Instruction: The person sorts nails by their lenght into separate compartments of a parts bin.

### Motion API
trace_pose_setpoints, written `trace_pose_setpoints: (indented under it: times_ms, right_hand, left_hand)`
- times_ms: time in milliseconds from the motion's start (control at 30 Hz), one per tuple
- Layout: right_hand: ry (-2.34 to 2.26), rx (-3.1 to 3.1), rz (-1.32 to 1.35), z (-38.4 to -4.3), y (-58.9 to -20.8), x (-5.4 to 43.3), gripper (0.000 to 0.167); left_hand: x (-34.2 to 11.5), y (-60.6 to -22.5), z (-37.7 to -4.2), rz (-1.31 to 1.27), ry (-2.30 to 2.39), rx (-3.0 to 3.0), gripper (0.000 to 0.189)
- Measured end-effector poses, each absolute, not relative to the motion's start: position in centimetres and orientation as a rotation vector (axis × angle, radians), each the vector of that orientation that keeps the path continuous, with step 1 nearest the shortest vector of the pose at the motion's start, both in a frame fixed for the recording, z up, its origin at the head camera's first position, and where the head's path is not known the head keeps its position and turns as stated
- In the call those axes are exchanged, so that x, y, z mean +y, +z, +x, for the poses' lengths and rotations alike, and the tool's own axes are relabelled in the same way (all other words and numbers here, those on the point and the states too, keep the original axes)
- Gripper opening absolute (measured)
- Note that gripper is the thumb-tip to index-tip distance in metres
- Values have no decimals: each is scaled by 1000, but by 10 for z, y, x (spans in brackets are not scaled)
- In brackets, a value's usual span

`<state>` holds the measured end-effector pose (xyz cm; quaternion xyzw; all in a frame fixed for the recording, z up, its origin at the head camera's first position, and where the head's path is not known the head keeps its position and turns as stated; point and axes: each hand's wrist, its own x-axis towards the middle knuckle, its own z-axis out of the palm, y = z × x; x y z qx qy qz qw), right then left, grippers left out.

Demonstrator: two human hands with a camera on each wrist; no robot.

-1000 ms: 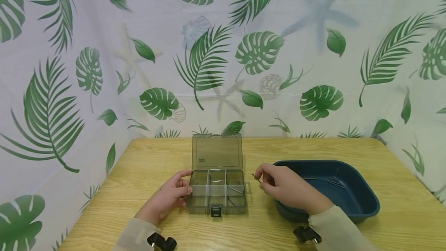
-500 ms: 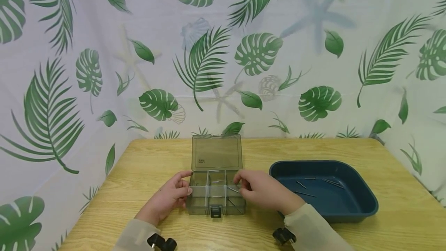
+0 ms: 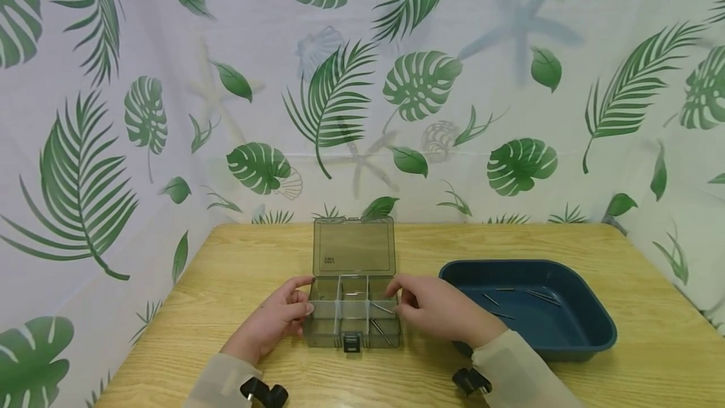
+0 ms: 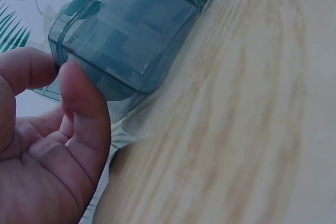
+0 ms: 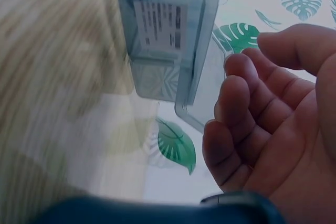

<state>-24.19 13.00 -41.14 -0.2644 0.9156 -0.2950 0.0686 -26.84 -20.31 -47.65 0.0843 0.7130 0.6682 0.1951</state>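
Note:
A smoky transparent compartment box [image 3: 351, 326] sits on the wooden table with its lid [image 3: 354, 247] standing open behind it. Thin metal nails [image 3: 381, 308] lie in its right compartments. My left hand [image 3: 303, 298] grips the box's left wall, and in the left wrist view the thumb [image 4: 79, 98] and a finger press the box's corner [image 4: 121, 51]. My right hand [image 3: 399, 294] hovers at the box's right edge. The right wrist view shows its fingers [image 5: 236, 93] loosely curled and empty beside the box [image 5: 163, 30].
A dark blue tray [image 3: 589, 326] stands right of the box with several nails [image 3: 540, 295] in it. The table [image 3: 226, 282] is walled in by a leaf-print curtain [image 3: 113, 162] at the back and on both sides.
A second ago my right hand pinched a nail near the tray. It moved left over the box's right compartments, and now it is empty and has drawn slightly back. The left hand stayed put.

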Motion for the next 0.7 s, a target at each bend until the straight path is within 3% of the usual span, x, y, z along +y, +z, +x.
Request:
trace_pose_setpoints:
  times_ms: [700]
  right_hand:
    - [-975,2840,-666,-236,-400,198,22]
  left_hand:
    - [-204,-480,-271,265,1867,2002,63]
